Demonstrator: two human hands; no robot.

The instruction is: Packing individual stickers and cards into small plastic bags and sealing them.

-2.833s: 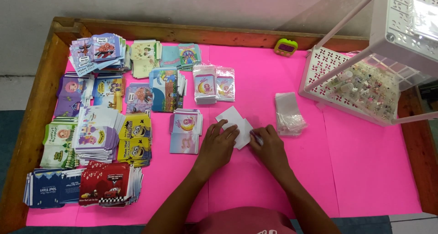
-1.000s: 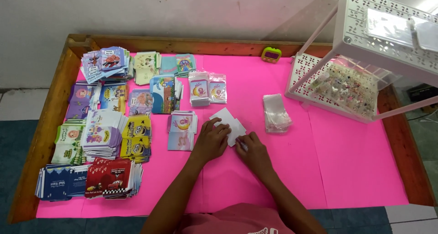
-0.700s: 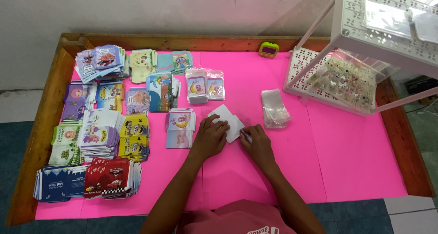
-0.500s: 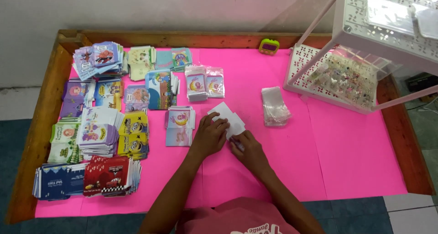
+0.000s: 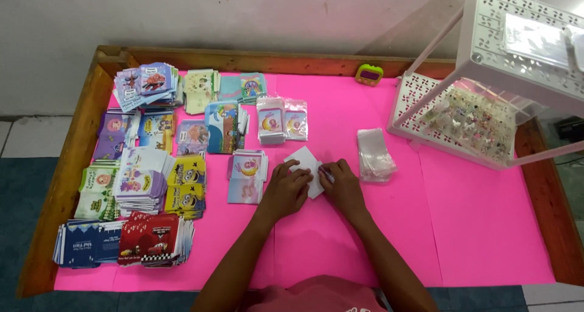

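Left hand (image 5: 285, 190): fingers pressed flat on white card (image 5: 306, 162).
Right hand (image 5: 342, 187): pinching card's edge.
Clear sleeves (image 5: 374, 156): at 3 o'clock.

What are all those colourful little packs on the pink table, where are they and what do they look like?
White packet: under both hands, flat, rectangular.
Clear sleeves: stacked right of the right hand.
Pink-and-blue cards: pile left of the left hand.
Yellow cards: further left.
Red cards: near-left, fanned pile.
Dark blue cards: near-left corner.
Bagged pink cards: two, mid-table.
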